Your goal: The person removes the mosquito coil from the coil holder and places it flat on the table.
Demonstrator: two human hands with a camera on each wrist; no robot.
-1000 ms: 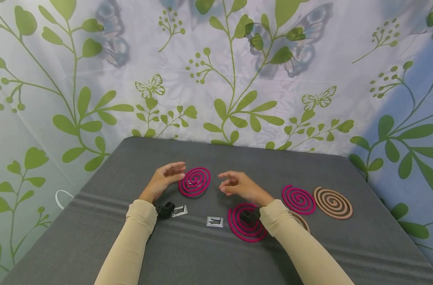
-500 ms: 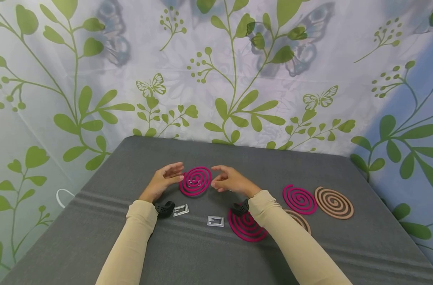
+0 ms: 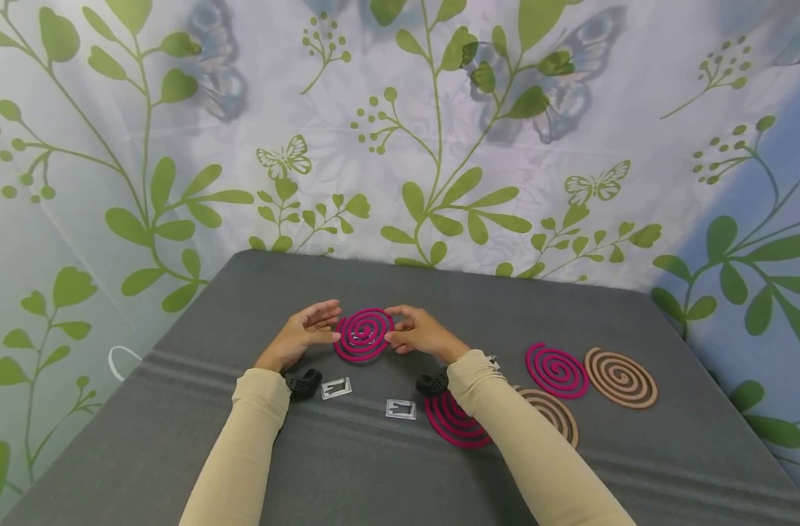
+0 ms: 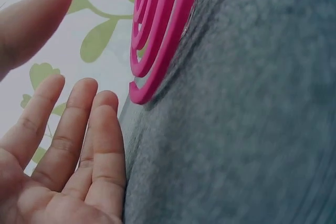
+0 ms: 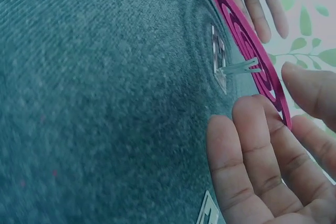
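A pink mosquito coil (image 3: 365, 333) sits raised above the grey cloth on a small metal stand (image 5: 239, 68), whose prongs reach up into its centre. My left hand (image 3: 301, 336) is at the coil's left side, fingers extended and palm turned towards it. The left wrist view shows a gap between those fingers and the coil. On the opposite side, my right hand (image 3: 426, 334) is at the coil's edge, fingers below and thumb above. The rim lies between them with no firm pinch visible; whether the fingertips touch it is hard to tell.
Two flat metal stands (image 3: 336, 388) lie nearer me. Another pink coil (image 3: 455, 424) and a tan coil (image 3: 557, 413) are partly hidden by my right arm. Further right lie a pink coil (image 3: 556, 371) and a tan coil (image 3: 619, 376). A leaf-patterned curtain (image 3: 400, 146) hangs behind.
My right hand has moved left to the raised coil's right edge, and its fingers have opened around the rim. The left hand has stayed nearly still. The coil remains on its stand.
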